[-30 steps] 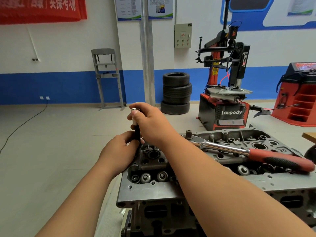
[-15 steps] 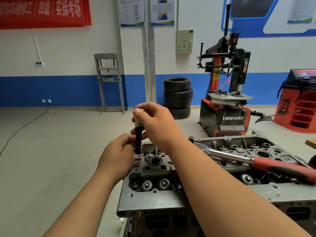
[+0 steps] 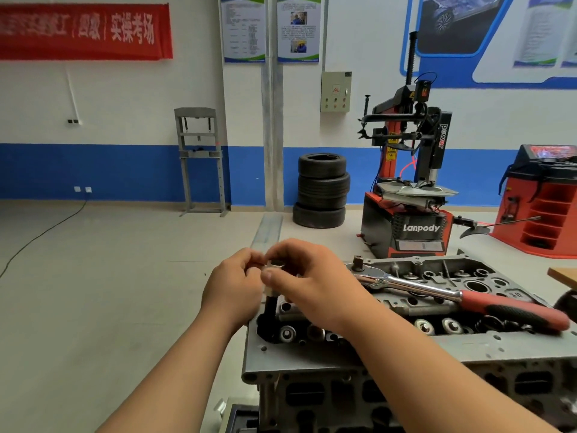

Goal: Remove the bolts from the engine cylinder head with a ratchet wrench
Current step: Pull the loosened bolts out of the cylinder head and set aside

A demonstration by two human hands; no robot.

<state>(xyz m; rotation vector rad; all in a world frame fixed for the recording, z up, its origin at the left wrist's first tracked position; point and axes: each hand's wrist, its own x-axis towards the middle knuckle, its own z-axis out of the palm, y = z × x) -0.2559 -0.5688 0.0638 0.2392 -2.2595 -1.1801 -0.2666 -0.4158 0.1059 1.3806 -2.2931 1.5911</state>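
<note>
The left hand [image 3: 232, 285] has come up from the lower shaft of the bolt [image 3: 271, 303] to meet the right hand [image 3: 309, 282] at its top. Both hands now sit close together above the left end of the cylinder head [image 3: 312, 360]. The fingers of both hands are curled round the bolt's silver upper end. Its black shaft runs down from them toward the far left corner of the cylinder head, and whether its tip sits in a hole cannot be told. The ratchet wrench [image 3: 437, 292] lies untouched along the top of the cylinder head, with its red and black handle toward the right edge. On the floor behind stand stacked tyres [image 3: 321, 189] and a tyre changer [image 3: 406, 226].
</note>
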